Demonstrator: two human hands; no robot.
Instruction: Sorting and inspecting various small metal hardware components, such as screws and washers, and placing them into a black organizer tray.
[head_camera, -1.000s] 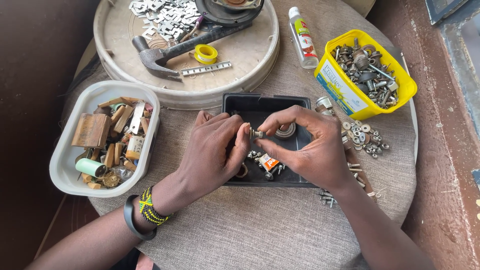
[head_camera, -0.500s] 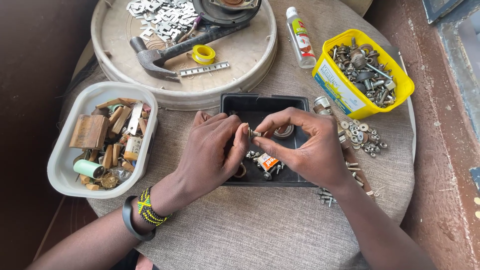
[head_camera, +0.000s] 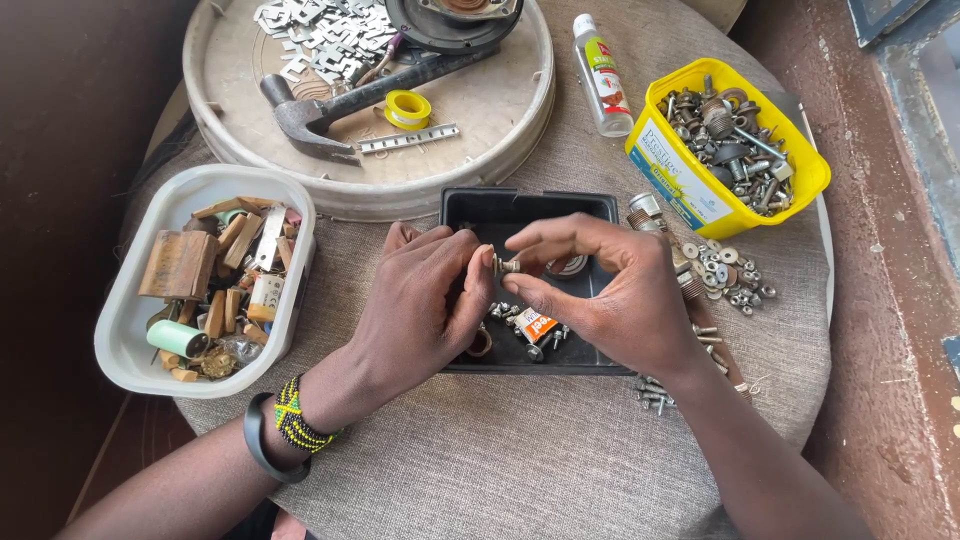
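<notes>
1. Left hand (head_camera: 425, 300) and right hand (head_camera: 600, 290) both pinching a small bolt (head_camera: 507, 266) between fingertips.
2. Held just above black tray (head_camera: 530, 205).
3. Yellow tub (head_camera: 690, 190) of hardware at right, white tub (head_camera: 130, 320) at left.

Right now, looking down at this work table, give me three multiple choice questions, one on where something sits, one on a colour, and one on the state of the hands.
1. Where does the hammer lie?
A. in the round tray
B. in the yellow tub
C. on the floor

2. What colour is the tub of bolts and screws?
A. white
B. yellow
C. black

3. How do the left hand and right hand stand?
A. flat on the cloth
B. both pinching one small metal part over the black tray
C. gripping the hammer

Answers: 1 A, it rests inside the round rim; 2 B, its walls are yellow; 3 B, the fingertips meet on the part.
</notes>
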